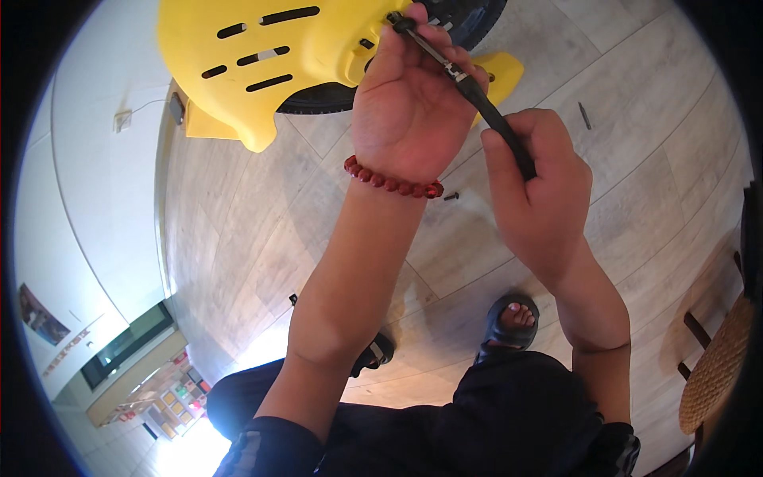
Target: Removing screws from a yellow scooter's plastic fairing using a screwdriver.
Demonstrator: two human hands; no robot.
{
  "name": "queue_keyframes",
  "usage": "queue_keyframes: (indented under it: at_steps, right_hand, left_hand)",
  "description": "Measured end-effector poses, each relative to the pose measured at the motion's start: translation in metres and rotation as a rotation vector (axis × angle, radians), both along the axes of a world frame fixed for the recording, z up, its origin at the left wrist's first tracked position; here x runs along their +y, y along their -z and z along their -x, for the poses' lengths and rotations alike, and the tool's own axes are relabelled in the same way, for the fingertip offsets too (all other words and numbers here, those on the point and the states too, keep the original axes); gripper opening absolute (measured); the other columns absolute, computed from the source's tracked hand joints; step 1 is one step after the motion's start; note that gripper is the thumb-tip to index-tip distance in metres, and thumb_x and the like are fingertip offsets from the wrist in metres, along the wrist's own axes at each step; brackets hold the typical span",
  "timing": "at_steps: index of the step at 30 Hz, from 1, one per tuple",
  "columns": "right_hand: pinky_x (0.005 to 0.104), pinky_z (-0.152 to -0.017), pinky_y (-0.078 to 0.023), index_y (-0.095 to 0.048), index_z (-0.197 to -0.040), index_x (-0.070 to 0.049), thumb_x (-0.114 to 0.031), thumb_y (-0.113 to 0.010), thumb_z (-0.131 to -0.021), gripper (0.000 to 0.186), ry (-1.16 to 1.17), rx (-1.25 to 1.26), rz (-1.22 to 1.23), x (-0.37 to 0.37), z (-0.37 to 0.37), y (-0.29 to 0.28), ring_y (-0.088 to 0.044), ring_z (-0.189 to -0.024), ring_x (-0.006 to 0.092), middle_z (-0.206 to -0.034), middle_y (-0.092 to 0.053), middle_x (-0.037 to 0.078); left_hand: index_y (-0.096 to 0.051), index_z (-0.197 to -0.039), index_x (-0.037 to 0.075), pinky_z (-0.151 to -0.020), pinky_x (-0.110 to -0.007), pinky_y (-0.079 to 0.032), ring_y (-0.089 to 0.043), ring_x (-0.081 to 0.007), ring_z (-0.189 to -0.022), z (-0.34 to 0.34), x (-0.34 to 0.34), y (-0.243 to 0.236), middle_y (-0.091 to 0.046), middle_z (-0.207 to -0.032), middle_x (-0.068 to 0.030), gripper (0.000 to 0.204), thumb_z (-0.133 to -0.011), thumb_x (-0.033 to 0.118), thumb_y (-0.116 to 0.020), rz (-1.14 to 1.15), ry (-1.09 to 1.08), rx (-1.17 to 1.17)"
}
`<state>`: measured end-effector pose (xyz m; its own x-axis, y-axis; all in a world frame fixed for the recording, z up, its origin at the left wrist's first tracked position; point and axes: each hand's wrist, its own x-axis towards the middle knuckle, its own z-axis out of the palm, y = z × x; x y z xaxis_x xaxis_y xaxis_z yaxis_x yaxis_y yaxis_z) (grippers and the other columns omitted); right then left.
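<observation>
Head view. The right hand (548,175) wraps the black handle of a screwdriver (497,119), whose metal shaft slants far and left. The left hand (413,111), palm up, appears to pinch a small black part (401,24) between thumb and fingers at the tool's far end; whether the tip is fully seated there cannot be told. For sound work, the shaft is best kept in line with the part, with steady pressure while turning and the left fingers clear of the tip.

The black part is small and dark, its detail partly hidden; it lies just beside the yellow shell (318,56) at the far side. The shell is smooth and rounded, pierced by slots, with a black wheel (318,101) showing beneath its near edge. A dark screw (451,195) lies on the floor (238,199), near and right of the left wrist.
</observation>
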<state>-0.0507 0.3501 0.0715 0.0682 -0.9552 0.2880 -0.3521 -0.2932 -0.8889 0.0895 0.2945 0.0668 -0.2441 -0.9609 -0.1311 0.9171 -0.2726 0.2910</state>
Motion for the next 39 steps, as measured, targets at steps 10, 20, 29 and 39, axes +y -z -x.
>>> queue_keyframes:
  at_steps: [10, 20, 29, 39]
  right_hand:
    - [0.0341, -0.047, -0.044, -0.049, -0.088, -0.005, -0.008, -0.063, -0.086, 0.015, -0.016, 0.003, -0.061, -0.0016, 0.0001, -0.0098, -0.059, -0.052, 0.0302, -0.060, -0.056, 0.011]
    - [0.0358, -0.046, -0.043, -0.048, -0.086, -0.005, -0.008, -0.062, -0.086, 0.015, -0.013, 0.021, -0.040, -0.0037, -0.0010, -0.0100, -0.058, -0.051, 0.0316, -0.060, -0.055, 0.012]
    - [0.0369, -0.046, -0.042, -0.048, -0.085, -0.005, -0.007, -0.062, -0.086, 0.014, -0.003, 0.044, -0.014, -0.0048, -0.0025, -0.0087, -0.057, -0.051, 0.0321, -0.060, -0.055, 0.012]
    - [0.0335, -0.046, -0.041, -0.051, -0.086, -0.005, -0.010, -0.062, -0.087, 0.012, 0.014, 0.034, -0.056, -0.0073, -0.0026, -0.0103, -0.055, -0.049, 0.0268, -0.062, -0.054, 0.011]
  left_hand:
    - [-0.059, -0.112, 0.013, -0.083, -0.033, -0.042, -0.056, -0.0143, -0.083, 0.0050, 0.0039, -0.0045, -0.065, -0.092, 0.0023, 0.027, -0.099, 0.032, -0.045, -0.076, -0.087, -0.051]
    - [-0.061, -0.109, 0.009, -0.083, -0.033, -0.043, -0.057, -0.0157, -0.083, 0.0018, 0.0034, -0.0042, -0.067, -0.092, 0.0004, 0.028, -0.100, 0.030, -0.045, -0.157, -0.115, -0.080]
    - [-0.060, -0.108, 0.009, -0.082, -0.033, -0.044, -0.056, -0.0153, -0.081, 0.0016, 0.0019, -0.0063, -0.066, -0.091, -0.0003, 0.027, -0.100, 0.029, -0.044, -0.173, -0.095, -0.084]
    - [-0.060, -0.107, 0.007, -0.083, -0.035, -0.046, -0.058, -0.0165, -0.086, 0.0019, 0.0049, -0.0018, -0.065, -0.094, -0.0031, 0.023, -0.099, 0.026, -0.049, -0.130, -0.116, -0.178]
